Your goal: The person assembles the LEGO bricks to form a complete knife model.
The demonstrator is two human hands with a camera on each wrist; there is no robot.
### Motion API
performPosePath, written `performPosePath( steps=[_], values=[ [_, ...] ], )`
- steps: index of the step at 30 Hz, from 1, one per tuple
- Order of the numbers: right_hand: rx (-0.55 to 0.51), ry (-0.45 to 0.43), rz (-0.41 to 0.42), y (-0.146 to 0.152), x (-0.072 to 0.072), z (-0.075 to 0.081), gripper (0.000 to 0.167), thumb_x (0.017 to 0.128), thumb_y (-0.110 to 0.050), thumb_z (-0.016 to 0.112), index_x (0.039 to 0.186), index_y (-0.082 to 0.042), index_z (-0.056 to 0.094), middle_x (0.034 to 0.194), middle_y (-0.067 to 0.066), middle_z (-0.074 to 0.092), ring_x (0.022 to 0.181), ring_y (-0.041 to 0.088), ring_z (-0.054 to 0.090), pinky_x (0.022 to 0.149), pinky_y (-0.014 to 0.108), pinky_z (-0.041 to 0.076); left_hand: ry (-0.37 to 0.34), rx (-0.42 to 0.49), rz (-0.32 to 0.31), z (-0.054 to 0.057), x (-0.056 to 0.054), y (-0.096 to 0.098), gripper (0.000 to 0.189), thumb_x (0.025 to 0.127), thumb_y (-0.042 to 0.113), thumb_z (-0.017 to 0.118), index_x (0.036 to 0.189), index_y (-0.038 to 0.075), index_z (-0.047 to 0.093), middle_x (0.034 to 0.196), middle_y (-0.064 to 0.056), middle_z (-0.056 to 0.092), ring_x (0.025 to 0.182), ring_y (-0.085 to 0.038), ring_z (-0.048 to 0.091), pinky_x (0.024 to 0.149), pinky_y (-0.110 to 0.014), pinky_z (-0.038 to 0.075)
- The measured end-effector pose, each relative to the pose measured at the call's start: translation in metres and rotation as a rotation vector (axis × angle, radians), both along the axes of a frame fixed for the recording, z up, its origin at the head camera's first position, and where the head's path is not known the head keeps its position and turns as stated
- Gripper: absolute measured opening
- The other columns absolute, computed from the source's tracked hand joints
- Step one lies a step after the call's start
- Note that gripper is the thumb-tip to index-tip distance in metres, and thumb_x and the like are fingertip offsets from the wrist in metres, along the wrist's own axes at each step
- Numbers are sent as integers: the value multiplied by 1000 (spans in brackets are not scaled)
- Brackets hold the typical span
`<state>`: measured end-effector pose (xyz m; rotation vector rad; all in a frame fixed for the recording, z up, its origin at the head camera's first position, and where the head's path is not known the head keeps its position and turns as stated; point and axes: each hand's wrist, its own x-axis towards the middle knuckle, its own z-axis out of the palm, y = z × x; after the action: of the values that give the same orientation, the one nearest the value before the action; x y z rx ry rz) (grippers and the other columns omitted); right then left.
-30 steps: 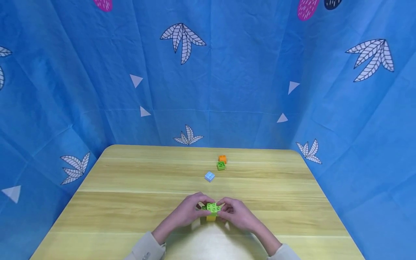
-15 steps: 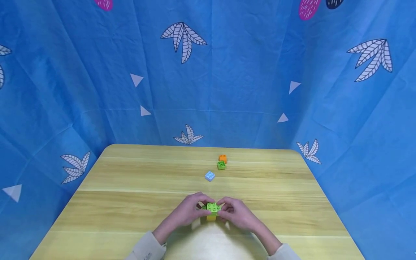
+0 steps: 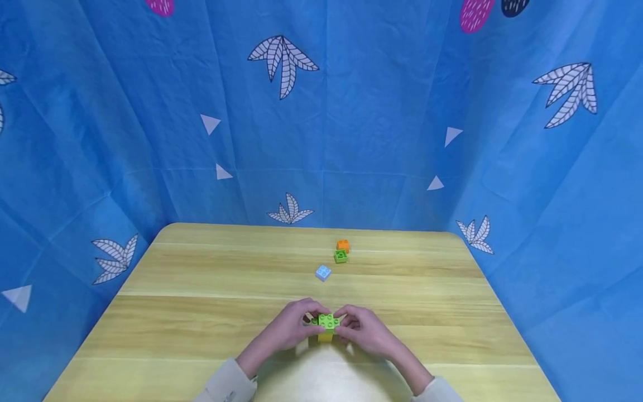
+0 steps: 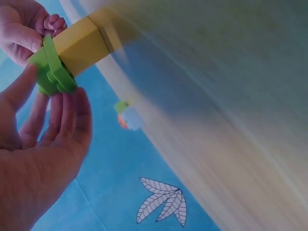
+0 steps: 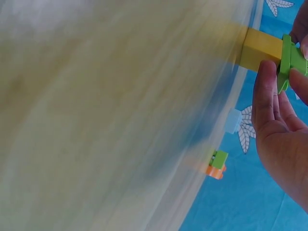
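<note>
Everything here is borne by a wood-grained tabletop (image 3: 201, 312), banded in lighter and darker streaks and rounded at its far corners. Toward the near side, a yellow block (image 3: 325, 338) is stood right on it, its colour thrown back faintly by the gloss; farther out, a light blue brick (image 3: 324, 272) is laid studs up, and beyond that, a green brick (image 3: 341, 257), hollow side up, is set just in front of an orange brick (image 3: 343, 245).
</note>
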<state>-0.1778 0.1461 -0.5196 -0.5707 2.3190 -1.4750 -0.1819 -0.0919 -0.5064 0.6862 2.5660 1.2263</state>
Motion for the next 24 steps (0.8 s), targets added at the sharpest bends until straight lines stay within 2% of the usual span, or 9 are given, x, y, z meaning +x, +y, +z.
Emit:
performPosePath(
  steps=[12, 19, 24],
  values=[
    [37, 12, 6, -1, 0, 1, 35, 99, -18, 69, 127, 1, 62, 96, 10, 74, 80, 24, 73, 75, 26, 61, 32, 11, 5, 0, 2, -1, 35, 90, 20, 79, 125, 15, 72, 110, 3, 70, 103, -18, 64, 82, -24, 55],
    [37, 5, 4, -1, 0, -1, 34, 99, -17, 69, 127, 1, 62, 97, 11, 74, 82, 25, 73, 75, 28, 62, 39, -9, 14, -1, 2, 0, 35, 91, 21, 79, 125, 17, 72, 110, 5, 70, 102, -14, 64, 80, -20, 53],
    [45, 7, 7, -1, 0, -1, 34, 99, -18, 69, 127, 0, 62, 97, 11, 74, 82, 25, 73, 76, 27, 61, 37, 7, 13, -2, 2, 0, 35, 90, 20, 79, 124, 16, 73, 109, 4, 70, 101, -16, 64, 79, -20, 54]
  ],
)
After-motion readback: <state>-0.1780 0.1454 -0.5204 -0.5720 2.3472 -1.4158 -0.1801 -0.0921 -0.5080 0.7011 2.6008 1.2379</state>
